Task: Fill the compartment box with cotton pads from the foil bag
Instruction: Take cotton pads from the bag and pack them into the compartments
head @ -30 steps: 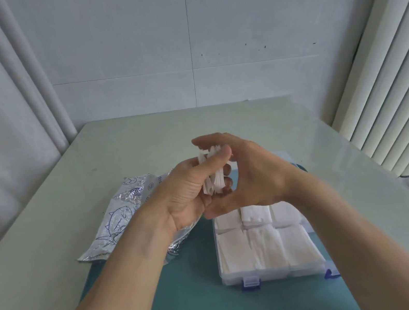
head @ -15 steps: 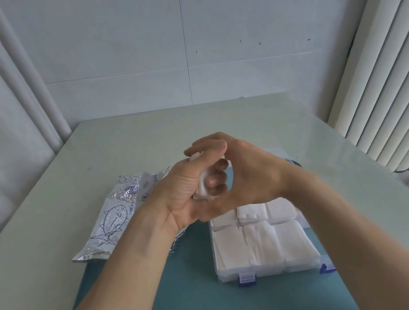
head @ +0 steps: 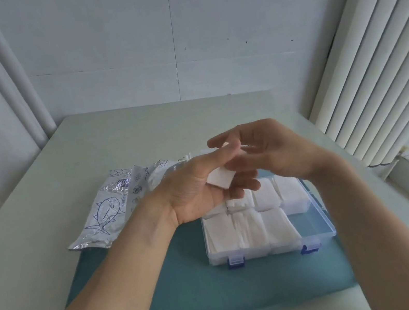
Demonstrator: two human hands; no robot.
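Hands over the box (head: 318,219)
Left hand (head: 199,191) grips a pad (head: 220,179) between thumb and fingers; right hand (head: 274,153) hovers, fingers relaxed. Bag (head: 114,206) lies left.

The compartment box (head: 318,233) lies on the mat (head: 192,280), toward the mat's right side. Left of the box and farther back, the foil bag (head: 114,206) lies partly on the mat's far left corner, partly on the table (head: 40,265). Cotton pads (head: 249,229) lie inside the box's compartments. Both hands hover above the box's far half.
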